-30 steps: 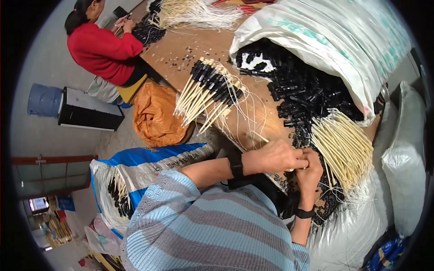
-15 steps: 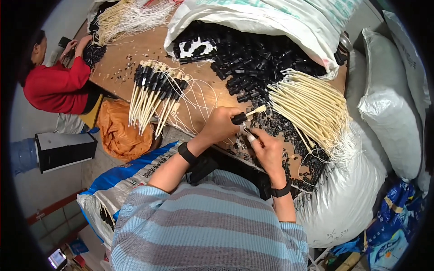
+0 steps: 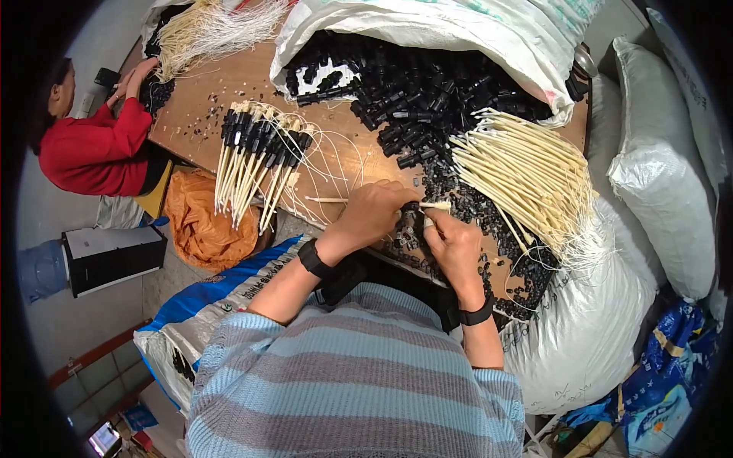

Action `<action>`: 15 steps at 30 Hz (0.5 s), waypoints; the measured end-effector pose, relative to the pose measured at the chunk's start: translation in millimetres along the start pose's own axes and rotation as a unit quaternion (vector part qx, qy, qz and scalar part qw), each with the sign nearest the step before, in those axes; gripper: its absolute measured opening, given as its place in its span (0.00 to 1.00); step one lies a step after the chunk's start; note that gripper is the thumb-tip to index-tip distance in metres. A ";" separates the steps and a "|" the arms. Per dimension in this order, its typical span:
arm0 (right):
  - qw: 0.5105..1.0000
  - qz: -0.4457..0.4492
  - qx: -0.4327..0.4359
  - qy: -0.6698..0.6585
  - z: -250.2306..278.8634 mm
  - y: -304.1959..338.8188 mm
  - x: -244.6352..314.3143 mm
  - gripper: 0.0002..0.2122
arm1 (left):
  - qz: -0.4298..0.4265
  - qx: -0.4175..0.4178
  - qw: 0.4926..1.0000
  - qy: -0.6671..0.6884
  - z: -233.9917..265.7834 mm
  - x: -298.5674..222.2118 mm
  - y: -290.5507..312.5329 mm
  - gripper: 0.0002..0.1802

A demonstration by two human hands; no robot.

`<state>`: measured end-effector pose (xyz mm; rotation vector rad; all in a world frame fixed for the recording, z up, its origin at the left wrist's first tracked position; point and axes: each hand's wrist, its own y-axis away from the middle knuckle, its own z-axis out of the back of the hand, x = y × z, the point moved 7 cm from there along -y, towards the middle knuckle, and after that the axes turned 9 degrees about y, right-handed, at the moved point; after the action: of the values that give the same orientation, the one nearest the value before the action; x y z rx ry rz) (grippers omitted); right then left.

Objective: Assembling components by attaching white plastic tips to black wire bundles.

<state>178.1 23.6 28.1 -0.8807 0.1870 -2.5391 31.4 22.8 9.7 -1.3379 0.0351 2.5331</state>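
My left hand (image 3: 372,214) is closed round a black plastic sleeve, mostly hidden by the fingers, with a cream cable through it. One straight length of that cream cable (image 3: 324,200) sticks out to the left of the hand, and its frayed-looking cream end (image 3: 435,205) shows on the right. My right hand (image 3: 458,248) is closed in a pinch just below that end; whatever its fingertips hold is too small to make out. Both hands are close together over the table's near edge, above scattered small dark parts (image 3: 450,185).
Finished-looking cables with black sleeves (image 3: 259,145) lie left of my hands. At right is a large bundle of cream cables (image 3: 527,183). A white sack (image 3: 427,23) spills black sleeves (image 3: 412,99). A person in red (image 3: 95,153) works at far left. Full sacks (image 3: 660,168) stand at right.
My left hand has turned, and the cream cable end has swung from pointing up and right to lying nearly level. The cable's other length now shows on the left. My right hand has risen slightly.
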 end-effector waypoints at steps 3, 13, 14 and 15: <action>1.000 0.000 0.023 -0.018 -6.3 0.3 0.6 0.05 | 0.003 0.044 0.999 -0.016 -8.4 2.2 0.6 0.23; 0.999 0.011 0.052 -0.010 -15.4 7.7 5.0 0.06 | 0.005 0.055 0.980 0.190 -1.6 -2.5 -2.7 0.25; 0.998 -0.001 0.056 -0.004 -15.1 8.0 2.9 0.06 | -0.033 0.018 0.989 0.146 6.1 -3.4 -3.3 0.21; 0.998 -0.013 0.060 -0.001 -14.4 8.4 2.2 0.05 | -0.070 -0.020 0.992 0.100 13.3 -7.0 -2.7 0.18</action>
<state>170.7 14.8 15.7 -0.8429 0.0208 -2.5444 25.1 25.8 23.3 -1.5487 -0.0670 2.2875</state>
